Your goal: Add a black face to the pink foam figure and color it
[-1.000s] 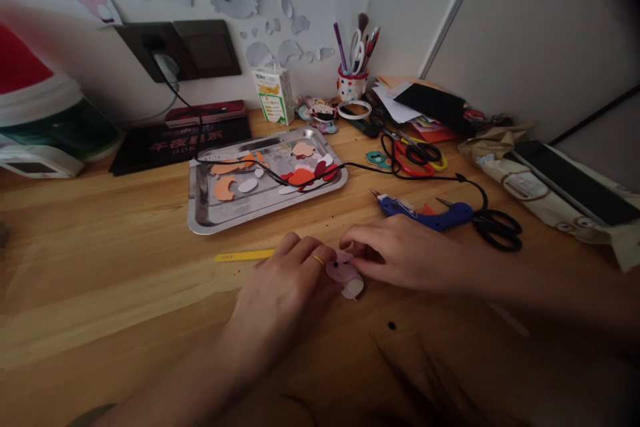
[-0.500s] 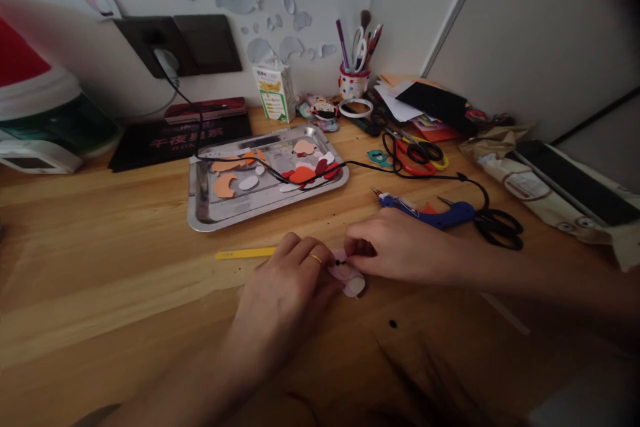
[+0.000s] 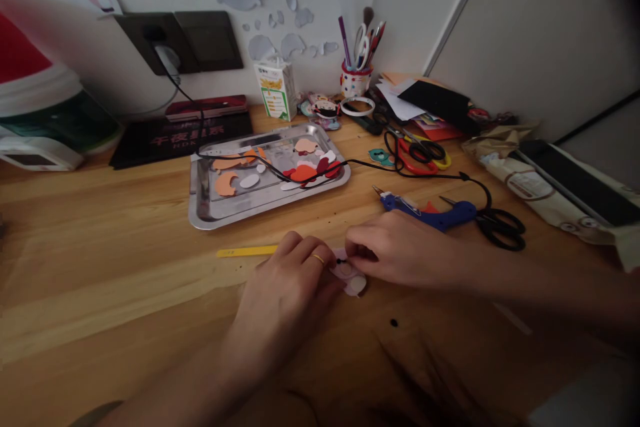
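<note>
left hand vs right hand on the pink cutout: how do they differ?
1. The left hand wears a gold ring; no ring shows on the right hand.
2. The left hand lies knuckles up, its fingers pressing the pink cutout from the left; the right hand pinches its fingertips together at the cutout's upper edge.
3. The right hand lies just in front of the blue glue gun; the left hand is beside the yellow strip.

Shared: both touch the cutout on the wooden table.

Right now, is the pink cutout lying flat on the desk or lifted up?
Lying flat: the pink cutout rests on the wooden desk, fingertips of the left hand and right hand on it.
</note>
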Demonstrator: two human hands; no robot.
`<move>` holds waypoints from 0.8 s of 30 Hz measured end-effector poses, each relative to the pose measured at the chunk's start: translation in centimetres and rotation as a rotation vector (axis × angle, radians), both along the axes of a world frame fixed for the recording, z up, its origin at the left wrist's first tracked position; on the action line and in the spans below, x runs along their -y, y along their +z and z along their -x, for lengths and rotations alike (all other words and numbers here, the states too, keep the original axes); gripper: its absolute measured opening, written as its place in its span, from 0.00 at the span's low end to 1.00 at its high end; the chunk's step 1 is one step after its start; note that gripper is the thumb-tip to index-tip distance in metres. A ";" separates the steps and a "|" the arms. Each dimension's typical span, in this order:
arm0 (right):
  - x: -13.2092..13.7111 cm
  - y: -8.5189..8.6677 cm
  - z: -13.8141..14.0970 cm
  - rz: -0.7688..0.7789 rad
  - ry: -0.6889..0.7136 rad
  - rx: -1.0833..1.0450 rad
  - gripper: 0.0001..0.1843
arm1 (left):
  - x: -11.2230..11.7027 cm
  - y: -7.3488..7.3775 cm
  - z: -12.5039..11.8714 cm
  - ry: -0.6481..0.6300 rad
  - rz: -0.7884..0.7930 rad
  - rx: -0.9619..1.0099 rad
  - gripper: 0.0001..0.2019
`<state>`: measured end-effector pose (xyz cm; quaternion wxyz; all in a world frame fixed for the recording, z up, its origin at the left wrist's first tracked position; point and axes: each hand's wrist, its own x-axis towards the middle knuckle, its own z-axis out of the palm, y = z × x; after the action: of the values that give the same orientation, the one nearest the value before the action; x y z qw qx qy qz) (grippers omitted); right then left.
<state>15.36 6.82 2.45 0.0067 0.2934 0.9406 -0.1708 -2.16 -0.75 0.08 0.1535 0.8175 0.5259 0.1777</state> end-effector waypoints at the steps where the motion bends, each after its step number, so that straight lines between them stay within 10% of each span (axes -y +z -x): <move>1: 0.0 0.0 0.0 -0.007 0.008 0.002 0.06 | 0.0 0.0 0.0 0.002 0.000 -0.002 0.04; 24: -0.3 0.6 0.3 0.007 0.032 -0.032 0.08 | 0.2 0.0 0.1 -0.041 -0.029 -0.073 0.07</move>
<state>15.07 7.12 3.02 -0.0046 0.2755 0.9446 -0.1785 -2.28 -0.91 0.03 0.1259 0.8363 0.5116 0.1520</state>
